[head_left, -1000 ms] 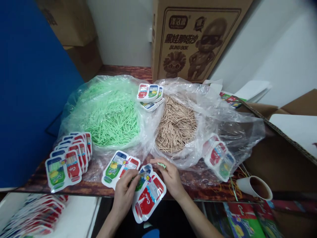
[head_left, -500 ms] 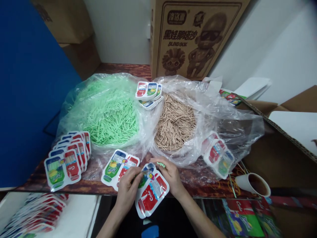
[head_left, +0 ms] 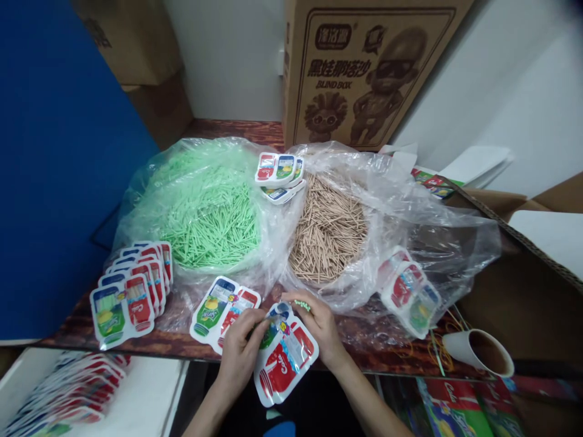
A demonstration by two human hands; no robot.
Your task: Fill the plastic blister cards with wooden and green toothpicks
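Observation:
A drink-shaped plastic packet (head_left: 289, 364) printed with Cola and Sprite cans is held tilted at the table's front edge. My left hand (head_left: 240, 345) pinches its left edge near the top, fingers closed. Behind the packet's upper right side, my right hand (head_left: 322, 331) is closed around a small bundle of green sticks (head_left: 302, 304), whose ends show between the fingers. Whether the right hand also grips the packet is partly hidden. Beside my left hand lies another packet (head_left: 212, 312). Beyond my hands are a clear bag of green sticks (head_left: 223, 227) and one of brown sticks (head_left: 325, 233).
Overlapping filled packets (head_left: 122, 306) lie at the left, others (head_left: 280, 170) between the bags, more (head_left: 410, 291) at the right. A paper cup (head_left: 455, 346) of brown liquid stands near the right edge, by rubber bands. A large carton (head_left: 296, 73) stands behind.
The view has shifted slightly, so everything appears a little further right and lower. Both hands keep the same hold, with the packet and the green sticks hardly moved between them.

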